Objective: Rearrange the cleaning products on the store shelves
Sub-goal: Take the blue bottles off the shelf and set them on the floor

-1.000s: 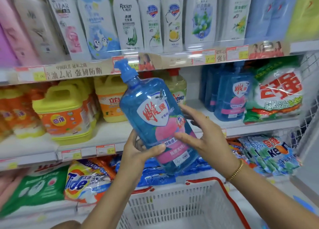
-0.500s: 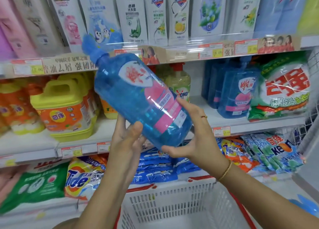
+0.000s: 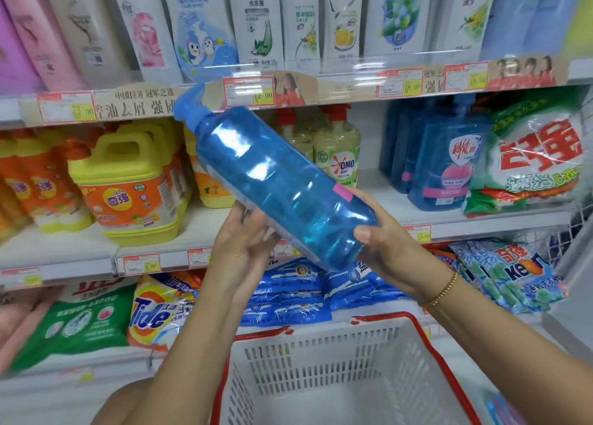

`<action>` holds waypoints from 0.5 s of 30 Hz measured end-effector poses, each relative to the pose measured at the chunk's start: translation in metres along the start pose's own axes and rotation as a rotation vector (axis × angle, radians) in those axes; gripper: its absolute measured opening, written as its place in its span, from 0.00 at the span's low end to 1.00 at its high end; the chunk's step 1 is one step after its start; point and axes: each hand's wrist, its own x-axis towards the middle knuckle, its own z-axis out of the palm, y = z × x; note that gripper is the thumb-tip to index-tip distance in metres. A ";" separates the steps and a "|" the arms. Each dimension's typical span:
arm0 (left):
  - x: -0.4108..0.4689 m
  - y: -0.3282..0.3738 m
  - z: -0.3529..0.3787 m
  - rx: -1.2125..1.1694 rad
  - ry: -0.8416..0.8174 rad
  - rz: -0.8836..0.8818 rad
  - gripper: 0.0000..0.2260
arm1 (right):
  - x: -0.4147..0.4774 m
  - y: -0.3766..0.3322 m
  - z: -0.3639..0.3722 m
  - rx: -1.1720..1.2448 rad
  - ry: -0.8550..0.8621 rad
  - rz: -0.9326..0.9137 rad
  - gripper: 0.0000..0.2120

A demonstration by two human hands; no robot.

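Step in hand, by judgement: checking or reorienting one product before shelving.

Blue pump bottle (image 3: 282,184) held in the air in front of the middle shelf (image 3: 205,229) and above the white basket (image 3: 321,338). Tilted steeply, pump head up-left, base down-right. Plain back toward the camera; only a pink sliver of label visible at the right edge.

Left hand (image 3: 244,248): palm under the bottle's lower flank. Fingers (image 3: 239,219) nearly straight and loosely spread, touching and propping, not wrapped.

Right hand (image 3: 388,251): cupped round the base, thumb (image 3: 364,232) pressed on the near side. Other fingers curled behind, mostly hidden. Probably bearing most of the weight.

Likely destination: matching blue bottles (image 3: 449,165) on the same shelf, right of the OMO bottle (image 3: 340,158), left of the detergent bag (image 3: 529,161).

Next move, as judged: rotate until the label faces outward, bring upright, set down with that group. Calls for a firmer left-hand hold nearer the neck. Plastic glossy, bottle looks full, so liable to slip during the turn.
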 end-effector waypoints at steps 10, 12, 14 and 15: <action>-0.010 0.028 -0.007 -0.185 -0.037 0.126 0.30 | -0.002 -0.006 0.035 0.162 -0.082 0.093 0.40; -0.009 0.030 -0.006 -0.228 0.033 0.142 0.37 | -0.004 -0.008 0.043 -0.044 0.007 -0.053 0.37; -0.010 0.030 -0.007 -0.222 0.072 0.160 0.40 | -0.005 -0.009 0.048 -0.190 0.068 -0.186 0.39; -0.010 0.030 -0.007 -0.199 0.093 0.166 0.42 | -0.004 -0.007 0.049 -0.247 0.106 -0.229 0.40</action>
